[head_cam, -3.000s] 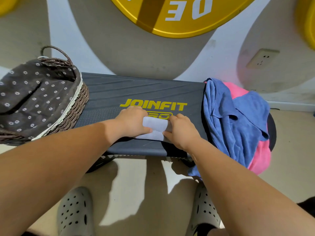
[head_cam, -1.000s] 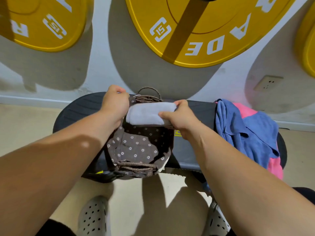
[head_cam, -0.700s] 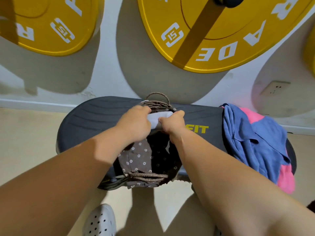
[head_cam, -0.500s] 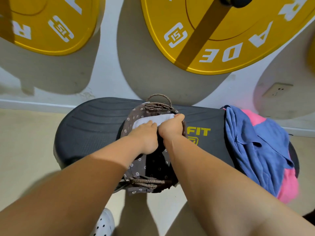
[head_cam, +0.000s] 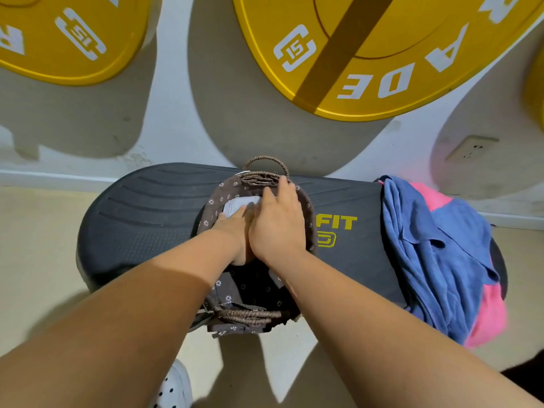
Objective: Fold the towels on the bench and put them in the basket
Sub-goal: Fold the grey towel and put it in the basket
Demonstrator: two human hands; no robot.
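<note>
Since the previous frame, the folded white towel (head_cam: 234,204) had been let go and lay inside the brown flower-lined wicker basket (head_cam: 261,176). My right grip (head_cam: 276,228) pressed it flat-fingered; my left grip (head_cam: 232,228) touched its edge, uncurled. The crumpled blue towel (head_cam: 426,231) lay rightward, nearer my right grip.

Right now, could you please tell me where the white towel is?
Head view: the white towel lies inside the basket at mid-bench, under the left hand and right hand, well left of the blue towel.
</note>
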